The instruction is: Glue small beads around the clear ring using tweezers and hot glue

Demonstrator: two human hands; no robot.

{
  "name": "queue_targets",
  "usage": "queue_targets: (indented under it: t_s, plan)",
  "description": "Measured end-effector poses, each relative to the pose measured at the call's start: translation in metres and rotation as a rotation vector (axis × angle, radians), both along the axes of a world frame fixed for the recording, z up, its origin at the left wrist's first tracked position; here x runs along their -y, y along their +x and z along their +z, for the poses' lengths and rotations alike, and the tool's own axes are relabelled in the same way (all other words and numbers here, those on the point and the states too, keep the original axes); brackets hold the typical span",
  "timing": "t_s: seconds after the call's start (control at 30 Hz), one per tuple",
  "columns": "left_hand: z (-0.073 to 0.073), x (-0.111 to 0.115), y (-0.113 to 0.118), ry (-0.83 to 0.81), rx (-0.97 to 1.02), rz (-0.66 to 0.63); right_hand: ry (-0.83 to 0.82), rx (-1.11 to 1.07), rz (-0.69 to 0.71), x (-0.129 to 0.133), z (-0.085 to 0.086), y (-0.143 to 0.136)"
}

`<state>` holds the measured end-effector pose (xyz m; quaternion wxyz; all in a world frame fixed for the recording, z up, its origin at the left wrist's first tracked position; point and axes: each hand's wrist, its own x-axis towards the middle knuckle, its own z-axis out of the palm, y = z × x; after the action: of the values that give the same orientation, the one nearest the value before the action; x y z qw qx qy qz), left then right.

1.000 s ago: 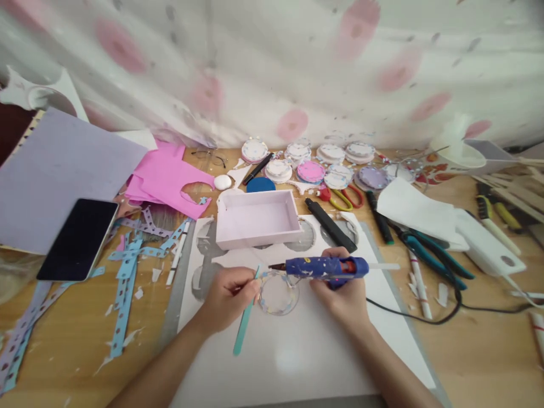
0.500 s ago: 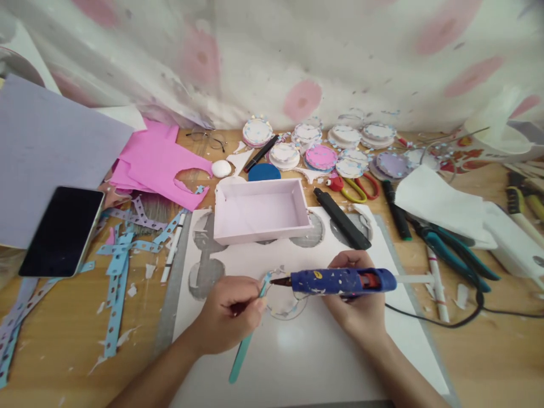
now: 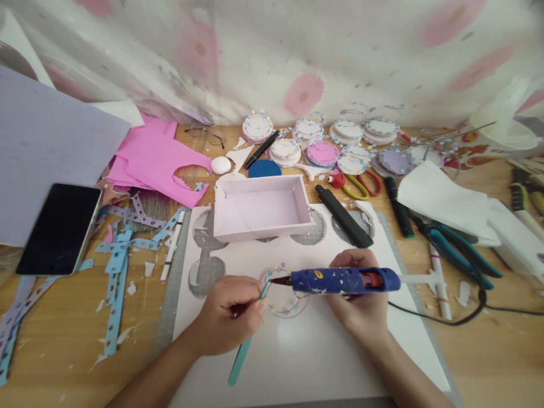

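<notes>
Pinched in my left hand [image 3: 233, 310] is a pair of teal tweezers [image 3: 240, 360], its tip pointing up and away from me, with a tiny light blue piece at the end. My right hand [image 3: 361, 309] is wrapped round a blue glue gun [image 3: 329, 281] with a white glue stick out of its back. The gun's dark nozzle meets the tweezer tip; whether they touch I cannot tell. Just below the tips, a thin wire ring [image 3: 290, 310] dotted with small coloured pieces lies on the white sheet [image 3: 314, 357].
Ahead stands a pale pink open box [image 3: 263, 229]. Decorated discs [image 3: 323, 153] line the back. Right of the sheet lie a black cutter [image 3: 344, 215], teal pliers [image 3: 463, 249] and the gun's cord [image 3: 429, 317]. At left are a phone [image 3: 59, 229] and punched blue strips [image 3: 117, 294].
The glue gun's nozzle has shifted slightly left, closer to the tweezer tip. My left hand stays almost still, and the view has tilted a little.
</notes>
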<state>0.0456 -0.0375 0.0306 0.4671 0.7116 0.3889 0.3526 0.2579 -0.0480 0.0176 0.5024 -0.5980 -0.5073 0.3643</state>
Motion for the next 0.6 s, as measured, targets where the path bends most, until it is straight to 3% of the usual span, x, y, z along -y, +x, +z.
queue_targets:
  t_s: [0.4,0.6]
  plan:
    - [0.0,0.0,-0.001,-0.01,-0.016,0.003,0.039,0.088,0.008,0.001,-0.003,0.003]
    - [-0.005,0.003,-0.004,-0.038,0.017,0.022,0.149,0.193,-0.053,-0.001,-0.001,0.014]
